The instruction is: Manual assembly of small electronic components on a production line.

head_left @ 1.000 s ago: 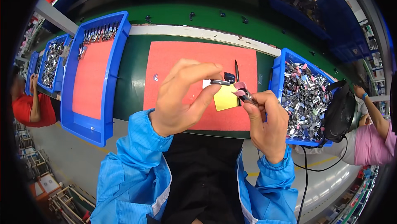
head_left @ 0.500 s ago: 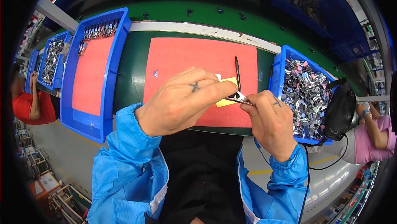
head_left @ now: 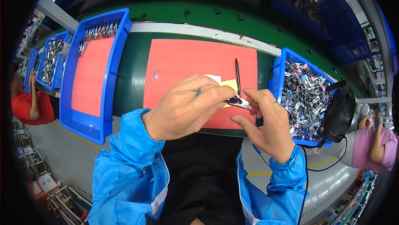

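Over the pink mat [head_left: 187, 52], my left hand [head_left: 183, 106] pinches one end of a small shiny metal clip [head_left: 241, 102] with a dark part. My right hand [head_left: 270, 121] is at the clip's other end, its thumb apart from the fingers; whether a fingertip touches the metal is hard to see. Beneath the hands lie a yellow paper [head_left: 229, 84] and a white piece [head_left: 214, 78], both partly hidden. A black pen-like stick [head_left: 237, 71] rests beside the paper. Farther left on the mat is a tiny pale, purplish bit [head_left: 156, 75].
On the left, a blue tray [head_left: 109, 79] with a pink liner holds a row of clips at its far end. A blue bin [head_left: 276, 73] full of metal clips stands right, a black mesh bag [head_left: 338, 115] by it. Beyond runs a green belt [head_left: 166, 16] with small dark pieces. Co-workers flank both sides.
My right thumb and fingers have come apart from their pinch on the clip, which now shows more. My left hand keeps its hold. The dark pieces on the belt have shifted slightly left.
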The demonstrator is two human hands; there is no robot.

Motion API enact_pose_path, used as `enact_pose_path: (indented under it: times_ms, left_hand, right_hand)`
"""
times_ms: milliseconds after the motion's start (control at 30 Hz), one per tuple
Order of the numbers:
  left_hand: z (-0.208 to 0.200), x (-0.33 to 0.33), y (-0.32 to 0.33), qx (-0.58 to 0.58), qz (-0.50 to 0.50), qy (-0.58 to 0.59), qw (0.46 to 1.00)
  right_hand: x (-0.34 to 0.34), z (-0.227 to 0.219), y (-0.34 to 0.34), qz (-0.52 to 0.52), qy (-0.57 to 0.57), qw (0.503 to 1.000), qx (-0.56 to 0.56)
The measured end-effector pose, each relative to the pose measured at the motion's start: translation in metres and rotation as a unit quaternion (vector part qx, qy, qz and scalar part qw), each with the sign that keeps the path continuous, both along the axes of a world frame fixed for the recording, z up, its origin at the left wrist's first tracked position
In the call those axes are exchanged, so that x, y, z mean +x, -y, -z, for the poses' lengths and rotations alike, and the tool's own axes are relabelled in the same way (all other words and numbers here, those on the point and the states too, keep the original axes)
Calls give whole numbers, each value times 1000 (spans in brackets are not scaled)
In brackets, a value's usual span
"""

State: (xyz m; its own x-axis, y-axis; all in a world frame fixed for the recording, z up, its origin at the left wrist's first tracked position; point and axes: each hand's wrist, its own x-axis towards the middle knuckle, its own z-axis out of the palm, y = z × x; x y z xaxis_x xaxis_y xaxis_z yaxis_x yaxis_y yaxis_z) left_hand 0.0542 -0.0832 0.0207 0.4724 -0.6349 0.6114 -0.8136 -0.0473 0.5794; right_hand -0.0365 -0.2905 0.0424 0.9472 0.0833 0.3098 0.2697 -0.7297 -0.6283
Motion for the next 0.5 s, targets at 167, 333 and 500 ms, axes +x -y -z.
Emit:
enact_pose_path:
  times_ms: [167, 333, 500]
  left_hand:
    - [9, -3, -8, -5, 14, -35, 999]
    - [25, -9, -26, -33, 37, -99, 994]
    - [47, -21, -37, -85, 16, -216, 973]
  right_hand:
    - [11, 9, -7, -51, -7, 997, -49]
    - [10, 5, -22, -86, -53, 991, -93]
    - [1, 24, -51, 30, -78, 997, -3]
